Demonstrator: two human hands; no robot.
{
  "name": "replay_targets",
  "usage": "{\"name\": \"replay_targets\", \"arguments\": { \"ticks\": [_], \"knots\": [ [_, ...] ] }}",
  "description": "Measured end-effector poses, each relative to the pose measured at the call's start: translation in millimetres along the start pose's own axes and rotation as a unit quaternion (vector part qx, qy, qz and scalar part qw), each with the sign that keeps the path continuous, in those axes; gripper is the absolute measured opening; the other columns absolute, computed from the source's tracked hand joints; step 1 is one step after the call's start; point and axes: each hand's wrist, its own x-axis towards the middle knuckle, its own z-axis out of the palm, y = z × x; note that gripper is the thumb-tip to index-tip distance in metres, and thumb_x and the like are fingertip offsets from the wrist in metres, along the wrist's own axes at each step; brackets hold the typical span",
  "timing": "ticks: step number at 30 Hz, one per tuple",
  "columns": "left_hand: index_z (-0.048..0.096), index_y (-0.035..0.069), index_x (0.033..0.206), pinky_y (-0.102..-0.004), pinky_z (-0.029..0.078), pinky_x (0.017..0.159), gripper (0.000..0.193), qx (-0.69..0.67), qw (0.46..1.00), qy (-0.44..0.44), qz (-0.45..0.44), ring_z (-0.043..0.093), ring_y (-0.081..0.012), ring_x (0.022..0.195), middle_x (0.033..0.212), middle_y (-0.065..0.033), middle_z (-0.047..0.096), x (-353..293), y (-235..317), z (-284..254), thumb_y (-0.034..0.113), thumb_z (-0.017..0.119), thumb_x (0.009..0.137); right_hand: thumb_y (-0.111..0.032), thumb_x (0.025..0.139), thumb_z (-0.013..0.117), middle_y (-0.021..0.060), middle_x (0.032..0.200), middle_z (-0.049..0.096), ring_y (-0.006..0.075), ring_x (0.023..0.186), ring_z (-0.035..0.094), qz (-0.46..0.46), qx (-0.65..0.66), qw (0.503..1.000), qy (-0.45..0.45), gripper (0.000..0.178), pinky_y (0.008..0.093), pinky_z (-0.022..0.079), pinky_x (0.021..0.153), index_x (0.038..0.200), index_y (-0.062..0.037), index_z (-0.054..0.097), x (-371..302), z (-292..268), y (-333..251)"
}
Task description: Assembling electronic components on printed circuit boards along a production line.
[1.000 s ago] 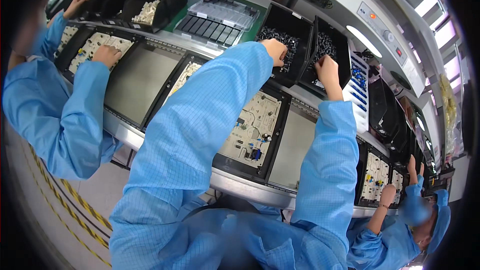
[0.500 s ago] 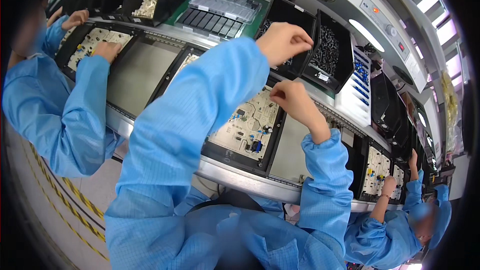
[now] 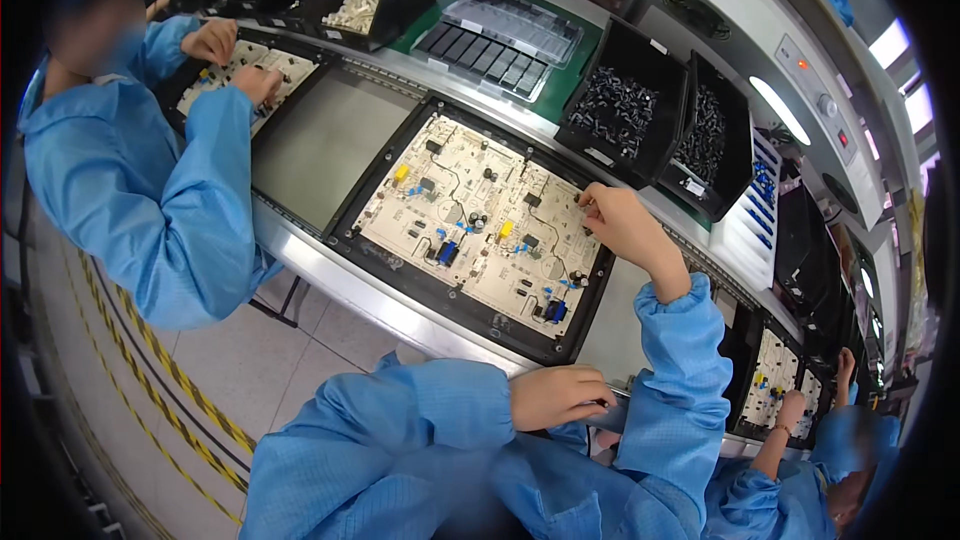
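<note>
My right hand reaches over the far right corner of a cream circuit board. Its fingers are pinched low at the board's surface, and whatever sits between them is too small to make out. Curled at the bench's front edge is my left hand, fingers together and pointing right; anything inside is hidden. The board fills a black frame and carries blue, yellow and black parts, among them a blue block-shaped component and a yellow component.
Beyond the board stand two black bins, a nearer-left bin and a right bin, with small dark parts. A clear compartment box and a white tray of blue parts flank them. Co-workers sit on both sides, their hands over other boards.
My left hand has come back from the black bins down to the bench's front edge. My right hand has settled at the board's far right corner. The view has shifted, uncovering the whole board.
</note>
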Motion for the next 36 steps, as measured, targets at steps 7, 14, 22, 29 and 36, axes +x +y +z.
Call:
{"name": "replay_targets", "arguments": {
  "ticks": [7, 14, 22, 29, 36],
  "knots": [
    [0.056, 0.005, 0.095, -0.0298, 0.046, 0.077, 0.017, 0.083, 0.996, 0.012, 0.043, 0.053, -0.021, 0.085, 0.088, -0.0058, 0.052, 1.6, -0.5, 6.5, 0.014, 0.058, 0.081, 0.0, 0.073, 0.062, 0.0165, 0.074, 0.06, 0.0237, 0.068, 0.061, 0.022, 0.035, 0.999, 0.023, 0.015, 0.0295, 0.048, 0.062, 0.086, 0.0056, 0.055, -2.6, 3.3, 3.2],
    [0.057, 0.005, 0.094, -0.0291, 0.047, 0.075, 0.016, 0.088, 0.994, 0.041, 0.054, 0.054, -0.0204, 0.083, 0.086, -0.0052, 0.054, 4.2, -0.2, 7.2, 0.012, 0.06, 0.079, 0.0, 0.075, 0.062, 0.0157, 0.074, 0.06, 0.0224, 0.067, 0.06, 0.024, 0.013, 0.999, 0.03, 0.014, 0.0296, 0.048, 0.062, 0.086, 0.0054, 0.056, -0.7, 4.3, 3.2],
    [0.057, 0.005, 0.091, -0.0292, 0.048, 0.072, 0.016, 0.107, 0.992, 0.045, 0.05, 0.054, -0.0199, 0.081, 0.084, -0.0047, 0.055, 2.8, -1.0, 9.9, 0.015, 0.061, 0.08, -0.003, 0.075, 0.062, 0.0155, 0.072, 0.06, 0.0234, 0.063, 0.059, 0.022, 0.013, 0.999, 0.047, 0.011, 0.0301, 0.047, 0.059, 0.082, 0.0047, 0.059, -4.3, 6.5, 2.7],
    [0.058, 0.005, 0.087, -0.0292, 0.047, 0.071, 0.023, 0.114, 0.99, 0.05, 0.059, 0.054, -0.0211, 0.078, 0.081, -0.0061, 0.053, 5.1, -5.1, 7.6, 0.025, 0.064, 0.078, -0.004, 0.074, 0.063, 0.0157, 0.072, 0.061, 0.0264, 0.063, 0.059, -0.001, 0.014, 0.994, 0.109, 0.011, 0.0321, 0.046, 0.058, 0.081, 0.004, 0.059, -5.1, 17.1, 5.6],
    [0.054, 0.004, 0.082, -0.0333, 0.045, 0.067, 0.018, 0.066, 0.994, 0.036, 0.075, 0.053, -0.025, 0.074, 0.077, -0.009, 0.052, 11.4, -4.1, 1.8, 0.021, 0.061, 0.081, -0.004, 0.069, 0.062, 0.0171, 0.073, 0.059, 0.0315, 0.069, 0.059, -0.014, -0.046, 0.989, 0.143, 0.01, 0.0359, 0.046, 0.062, 0.078, 0.0016, 0.061, -7.9, 23.6, 13.5]
  ]
}}
